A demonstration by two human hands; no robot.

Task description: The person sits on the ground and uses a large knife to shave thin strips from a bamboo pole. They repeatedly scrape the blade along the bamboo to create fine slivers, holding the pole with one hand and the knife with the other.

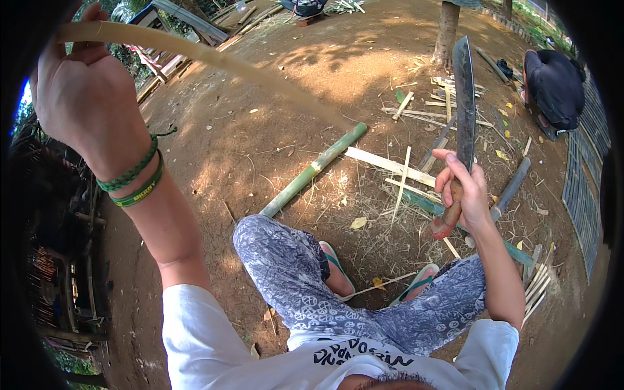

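Note:
My left hand (91, 97) is raised at the upper left, its fingers closed round one end of a long, pale bamboo strip (188, 52). The strip arcs down to the right, and its far part is smeared by motion. In my right hand (469, 192) is a machete (465, 104), gripped by its brown wooden handle, with the dark blade pointing up and away from me. The blade and the strip are apart. On the ground between them lies a green bamboo pole (315, 167), its near end by my left knee.
Split bamboo slats (387, 166) and shavings litter the ground ahead and right. A dark bamboo length (510, 188) lies past my right hand. Farther off stand a tree trunk (447, 36) and a crouching person in dark clothes (554, 88). A slatted bamboo panel (582, 195) lies far right.

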